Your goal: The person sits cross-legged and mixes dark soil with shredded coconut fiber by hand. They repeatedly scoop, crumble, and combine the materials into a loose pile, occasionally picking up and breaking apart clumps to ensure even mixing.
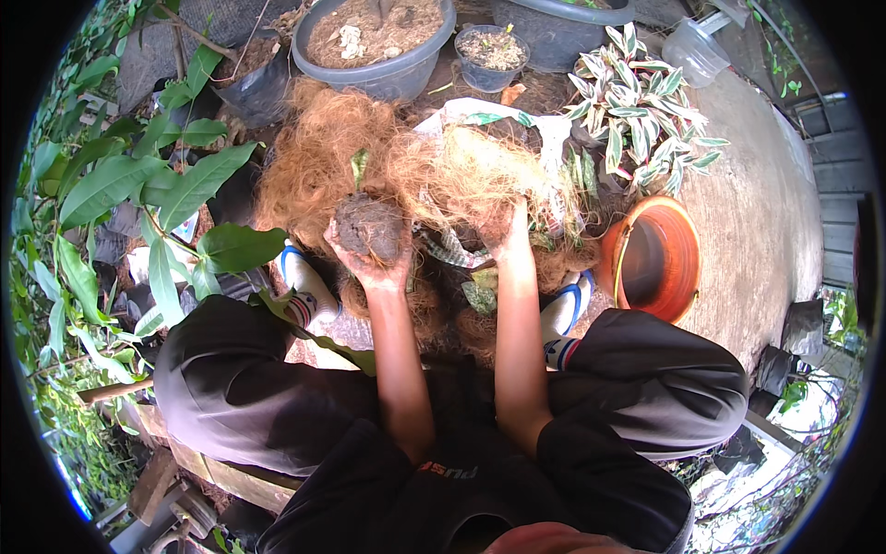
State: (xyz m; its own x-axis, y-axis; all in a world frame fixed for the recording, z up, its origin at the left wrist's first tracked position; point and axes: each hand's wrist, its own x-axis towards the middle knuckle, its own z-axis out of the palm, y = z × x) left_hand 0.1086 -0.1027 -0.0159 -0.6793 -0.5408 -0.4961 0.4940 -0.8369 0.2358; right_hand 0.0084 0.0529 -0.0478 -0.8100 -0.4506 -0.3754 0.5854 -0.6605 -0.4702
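My left hand (371, 263) cups a dark, round clump of soil and roots (369, 226), with a small green leaf (358, 166) sticking up from it. My right hand (506, 229) is sunk into a heap of brown coconut fibre (434, 175), fingers closed on a tuft of it. The fibre spills out of a white printed sack (498, 115) lying in front of me. I squat with both knees apart, and my slippered feet (309, 286) stand on either side of the heap.
An orange clay pot (651, 258) lies tilted at my right. A variegated striped plant (637, 111) stands behind it. Grey basins of soil (374, 42) and a small pot (492, 55) line the back. Broad green leaves (138, 185) crowd the left. A clear plastic jug (694, 51) stands at the far right.
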